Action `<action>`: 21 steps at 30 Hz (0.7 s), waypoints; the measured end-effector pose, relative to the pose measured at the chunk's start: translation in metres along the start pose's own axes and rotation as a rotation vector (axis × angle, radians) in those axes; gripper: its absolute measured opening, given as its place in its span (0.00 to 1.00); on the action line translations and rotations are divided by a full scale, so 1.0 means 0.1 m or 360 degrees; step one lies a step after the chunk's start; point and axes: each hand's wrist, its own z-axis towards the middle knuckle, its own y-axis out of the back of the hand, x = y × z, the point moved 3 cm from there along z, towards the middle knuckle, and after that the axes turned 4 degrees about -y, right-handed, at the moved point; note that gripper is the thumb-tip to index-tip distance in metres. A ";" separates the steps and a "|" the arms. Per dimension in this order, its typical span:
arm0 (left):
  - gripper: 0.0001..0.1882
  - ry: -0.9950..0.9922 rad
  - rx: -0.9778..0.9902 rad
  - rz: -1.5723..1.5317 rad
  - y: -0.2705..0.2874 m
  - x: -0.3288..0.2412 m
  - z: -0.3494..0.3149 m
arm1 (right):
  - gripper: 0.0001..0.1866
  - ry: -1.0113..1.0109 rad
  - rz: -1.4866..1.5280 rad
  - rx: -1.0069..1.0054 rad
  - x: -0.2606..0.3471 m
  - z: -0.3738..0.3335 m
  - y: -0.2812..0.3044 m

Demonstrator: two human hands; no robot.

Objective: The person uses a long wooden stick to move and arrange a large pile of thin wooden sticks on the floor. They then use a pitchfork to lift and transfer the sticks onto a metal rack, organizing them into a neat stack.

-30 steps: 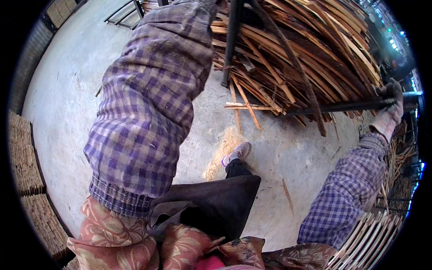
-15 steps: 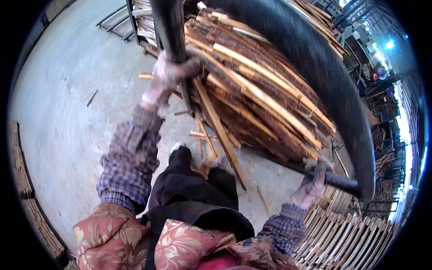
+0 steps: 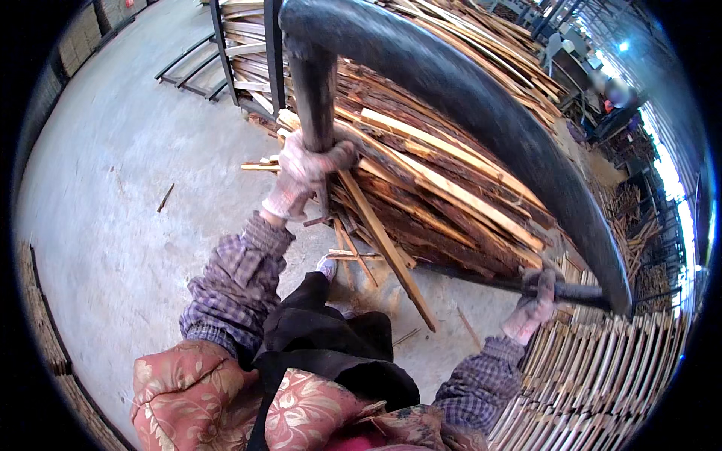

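Observation:
Both of my gloved hands grip a black tubular metal frame [image 3: 470,105], its long curved bar arching across the upper right. My left hand [image 3: 312,171] is wrapped round the upright tube at its left end. My right hand [image 3: 534,299] closes round the lower bar near its right end. Between them, behind the frame, lies a pile of rough wooden strips [image 3: 444,199], some pale and some edged with dark bark. One loose strip [image 3: 387,252] slants down out of the pile toward my legs. What carries the pile underneath is mostly hidden.
Stacked slats [image 3: 594,368] stand at the lower right. At the upper left are a black rack [image 3: 274,56] with wood and a ladder-like metal frame [image 3: 197,68] on the concrete floor [image 3: 113,225]. Bundled wood lines the far left edge. Scraps lie near my feet. A blurred person [image 3: 618,98] is far right.
The view has tilted, bringing the top corner of the black frame into sight. My left hand appears lower and farther right in the picture, my right hand slightly farther right. Both grips remain.

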 end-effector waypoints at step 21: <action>0.18 0.0010 0.0374 0.0236 0.17 0.17 -0.35 | 0.18 -0.0064 -0.0110 -0.0390 -0.32 -0.37 0.44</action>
